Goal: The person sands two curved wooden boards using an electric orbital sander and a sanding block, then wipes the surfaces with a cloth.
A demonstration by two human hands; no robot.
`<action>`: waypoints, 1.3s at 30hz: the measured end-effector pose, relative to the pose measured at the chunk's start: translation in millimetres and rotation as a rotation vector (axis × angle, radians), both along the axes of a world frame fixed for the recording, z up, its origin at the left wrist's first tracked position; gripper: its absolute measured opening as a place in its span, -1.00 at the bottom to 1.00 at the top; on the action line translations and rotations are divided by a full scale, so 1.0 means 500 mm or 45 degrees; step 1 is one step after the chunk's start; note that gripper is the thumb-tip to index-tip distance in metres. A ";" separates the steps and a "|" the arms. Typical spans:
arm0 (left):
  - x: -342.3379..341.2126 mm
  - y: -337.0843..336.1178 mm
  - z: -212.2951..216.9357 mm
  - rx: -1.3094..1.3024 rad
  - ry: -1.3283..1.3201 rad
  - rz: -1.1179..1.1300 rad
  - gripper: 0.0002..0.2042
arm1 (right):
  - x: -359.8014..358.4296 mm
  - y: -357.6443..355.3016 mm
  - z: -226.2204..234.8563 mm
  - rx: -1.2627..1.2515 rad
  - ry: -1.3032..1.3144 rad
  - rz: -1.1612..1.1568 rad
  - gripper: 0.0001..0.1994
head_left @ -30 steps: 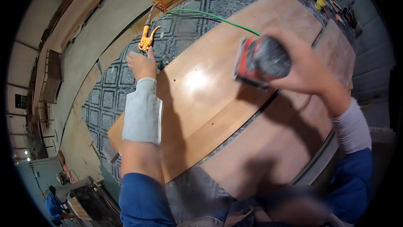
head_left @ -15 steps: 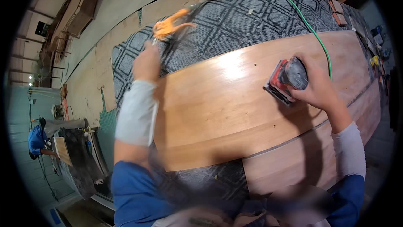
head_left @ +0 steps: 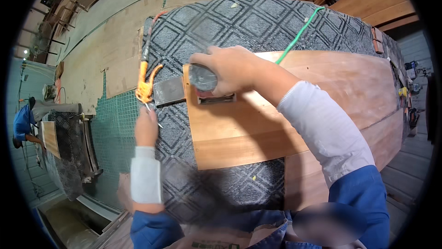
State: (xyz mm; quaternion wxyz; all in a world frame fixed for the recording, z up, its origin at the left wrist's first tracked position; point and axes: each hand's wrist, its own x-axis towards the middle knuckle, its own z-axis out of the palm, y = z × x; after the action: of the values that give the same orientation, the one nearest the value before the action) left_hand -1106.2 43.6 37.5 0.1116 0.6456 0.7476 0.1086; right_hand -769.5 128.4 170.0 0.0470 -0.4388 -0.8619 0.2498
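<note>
Sander [head_left: 203, 81] has moved from middle of board [head_left: 239, 127] to its far left corner, so work is now at this end. Right hand [head_left: 235, 68] curls around sander; left hand [head_left: 146, 128] pinches tip of orange air gun [head_left: 145, 89].

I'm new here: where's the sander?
Head view, left of centre: the sander is in the right hand, by the upper-left corner of the wooden panel.

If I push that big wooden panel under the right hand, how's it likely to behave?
The wooden panel looks flat, without sagging, so it's probably stiff. Its broad span suggests it may be fairly heavy. The textured carpet beneath would likely resist sliding.
</note>
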 end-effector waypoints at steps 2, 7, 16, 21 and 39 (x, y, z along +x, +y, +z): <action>0.009 -0.020 -0.003 -0.071 -0.085 -0.042 -0.68 | -0.001 0.011 0.014 -0.039 -0.026 -0.016 -0.28; 0.002 -0.022 0.116 -0.496 -0.057 0.072 -0.54 | 0.062 0.000 0.006 -0.147 -0.141 -0.007 -0.15; 0.046 0.130 0.069 0.151 -0.195 -0.845 -0.15 | -0.033 0.075 0.003 -0.094 -0.071 0.187 -0.17; 0.006 0.008 0.135 0.141 -1.305 -0.265 -0.28 | 0.051 0.062 -0.007 -0.081 -0.096 0.131 -0.14; 0.082 -0.113 -0.052 0.485 -0.206 0.276 -0.22 | 0.290 -0.025 -0.007 -0.061 0.022 -0.414 -0.14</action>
State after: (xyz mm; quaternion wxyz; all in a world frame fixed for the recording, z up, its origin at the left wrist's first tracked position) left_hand -1065.2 -12.9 11.4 0.0349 0.5601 0.7673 0.3105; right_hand -624.6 115.9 166.7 0.0836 -0.5712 -0.7729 0.2633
